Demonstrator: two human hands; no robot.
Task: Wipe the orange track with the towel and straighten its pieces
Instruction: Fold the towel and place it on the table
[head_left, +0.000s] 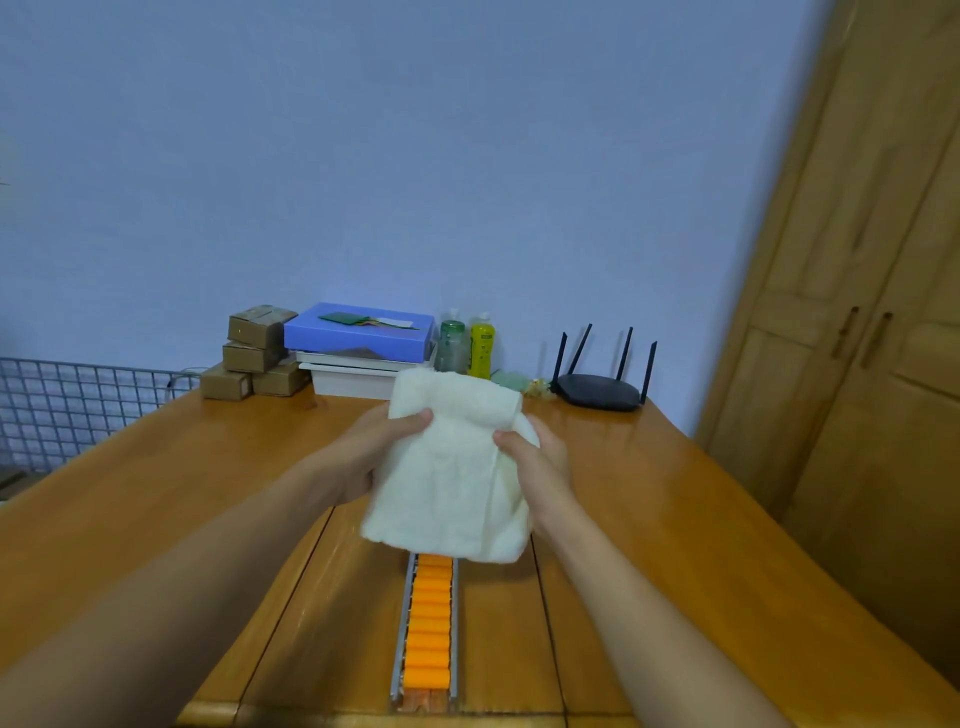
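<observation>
A cream towel (452, 478) hangs in the air above the wooden table (649, 519), held at its upper corners by both hands. My left hand (374, 452) pinches its left side and my right hand (540, 467) grips its right side. Below the towel, a row of orange rollers in a grey metal rail, the orange track (427, 623), runs toward the table's near edge. The track's far end is hidden behind the towel.
At the table's back stand stacked cardboard boxes (257, 351), a blue box on white trays (358, 332), two bottles (467, 345) and a black router (602, 387). A wire grid (67, 400) is at the left, a wooden cupboard (857, 312) at the right.
</observation>
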